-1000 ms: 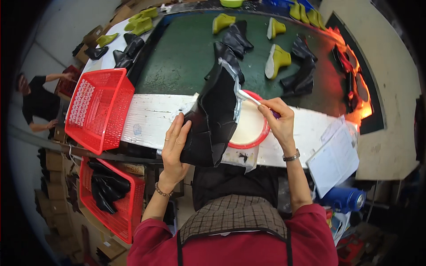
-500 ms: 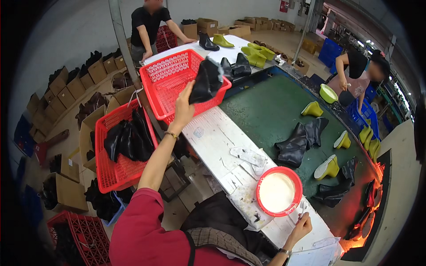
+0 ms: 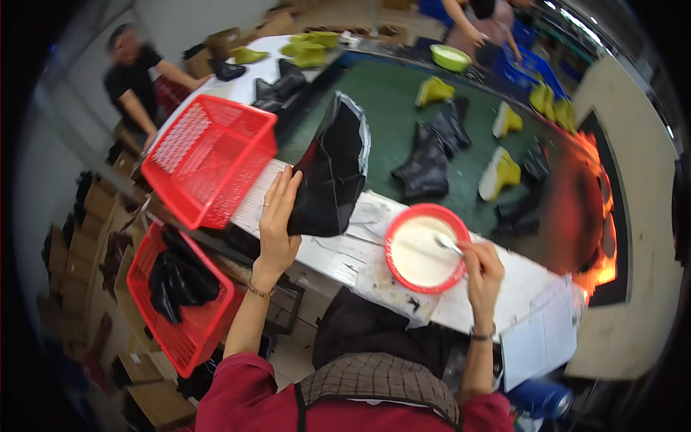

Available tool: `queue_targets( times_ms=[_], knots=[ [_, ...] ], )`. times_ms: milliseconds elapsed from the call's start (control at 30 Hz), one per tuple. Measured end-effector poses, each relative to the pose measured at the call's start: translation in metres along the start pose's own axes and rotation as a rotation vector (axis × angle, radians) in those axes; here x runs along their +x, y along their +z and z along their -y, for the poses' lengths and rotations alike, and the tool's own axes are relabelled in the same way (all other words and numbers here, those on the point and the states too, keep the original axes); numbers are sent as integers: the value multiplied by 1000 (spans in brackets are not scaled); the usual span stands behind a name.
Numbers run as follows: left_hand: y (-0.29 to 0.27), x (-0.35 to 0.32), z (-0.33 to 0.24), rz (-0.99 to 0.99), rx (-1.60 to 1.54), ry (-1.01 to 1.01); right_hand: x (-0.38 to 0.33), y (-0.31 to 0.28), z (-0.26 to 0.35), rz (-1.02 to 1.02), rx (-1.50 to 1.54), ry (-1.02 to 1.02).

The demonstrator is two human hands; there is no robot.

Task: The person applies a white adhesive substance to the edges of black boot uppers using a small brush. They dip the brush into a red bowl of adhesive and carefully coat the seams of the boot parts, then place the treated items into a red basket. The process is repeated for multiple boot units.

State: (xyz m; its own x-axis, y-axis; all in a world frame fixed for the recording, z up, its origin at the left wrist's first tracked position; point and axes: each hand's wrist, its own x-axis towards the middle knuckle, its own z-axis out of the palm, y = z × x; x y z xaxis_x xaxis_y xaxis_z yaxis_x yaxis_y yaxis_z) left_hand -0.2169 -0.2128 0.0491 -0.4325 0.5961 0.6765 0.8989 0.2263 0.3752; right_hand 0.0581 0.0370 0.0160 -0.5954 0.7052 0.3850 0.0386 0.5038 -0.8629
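Note:
My left hand (image 3: 277,219) is closed on a black boot upper (image 3: 332,169), with the fingers along its lower left side. The upper is held up over the white table (image 3: 320,253), and a pale grey lining edge shows at its top right. In my right hand (image 3: 484,273) is what looks like a small brush (image 3: 450,245), with its pale end over the cream-coloured liquid. That liquid fills much of a red bowl (image 3: 393,261) on the table. A red plastic basket (image 3: 209,162) stands just left of the upper.
A green conveyor belt (image 3: 374,79) carries black boots (image 3: 421,162) and yellow-green boots (image 3: 499,175) toward a glowing orange opening (image 3: 603,216) at the right. Another red basket (image 3: 230,306) holds black uppers. Two people work across from me, near a green bowl (image 3: 450,57). Papers (image 3: 540,338) hang at the right.
My left hand has brought the boot upper from the red basket's rim to above the white table. My right hand has moved from beside the bowl to over it. The view has shifted.

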Motion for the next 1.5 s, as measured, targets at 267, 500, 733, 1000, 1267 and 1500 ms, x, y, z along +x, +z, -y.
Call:
queue_targets(
  times_ms=[267,500,733,1000,1267,1500],
  knots=[
    [36,-7,-60,74,-185,141,19,14,4,-75,21,-126],
    [47,-3,-66,-85,-137,162,13,12,20,-180,-70,-326],
    [72,3,-60,-187,-70,192,-24,14,31,-15,-24,-240],
    [41,-12,-13,71,-536,-242,-5,-21,-24,-31,-748,-137],
    [12,-43,33,333,-1012,-775,11,-37,-15,95,-181,-53],
    [19,-44,34,306,-1168,-859,29,-20,2,162,36,-226]
  ],
)
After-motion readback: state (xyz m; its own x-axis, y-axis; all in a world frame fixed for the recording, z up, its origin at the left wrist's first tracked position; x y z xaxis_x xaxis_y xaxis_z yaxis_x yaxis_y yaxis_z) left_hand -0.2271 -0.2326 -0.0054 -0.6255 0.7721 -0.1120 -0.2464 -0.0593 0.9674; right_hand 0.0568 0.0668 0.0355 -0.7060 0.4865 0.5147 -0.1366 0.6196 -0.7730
